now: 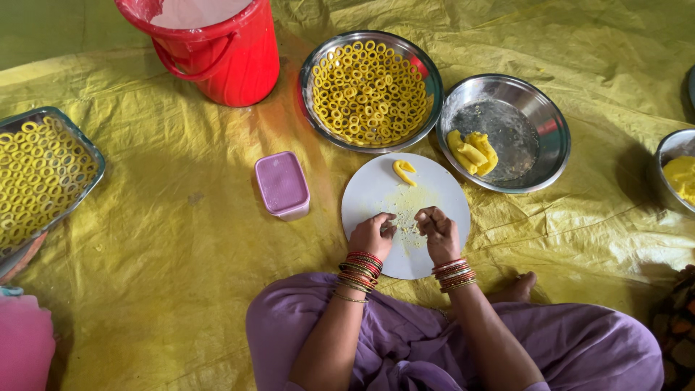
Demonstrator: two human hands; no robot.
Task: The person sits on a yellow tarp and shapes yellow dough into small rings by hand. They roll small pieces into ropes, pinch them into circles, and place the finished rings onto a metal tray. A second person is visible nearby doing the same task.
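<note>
My left hand (372, 235) and my right hand (436, 230) hover close together over a round white board (376, 190), fingers curled and pinched towards each other. Whether a bit of dough sits between the fingertips is hidden. Yellow crumbs (407, 210) are scattered on the board, and a small curled piece of yellow dough (403, 171) lies near its far edge. Beyond the board stands a steel bowl (428, 69) filled with several yellow dough rings. To its right, a steel plate (539, 116) holds lumps of yellow dough (472, 151).
A lilac lidded box (282, 185) sits left of the board. A red bucket (224, 54) stands at the back. A steel tray of rings (87, 148) is at far left, another bowl of dough (670, 148) at far right. A yellow sheet (181, 253) covers the floor.
</note>
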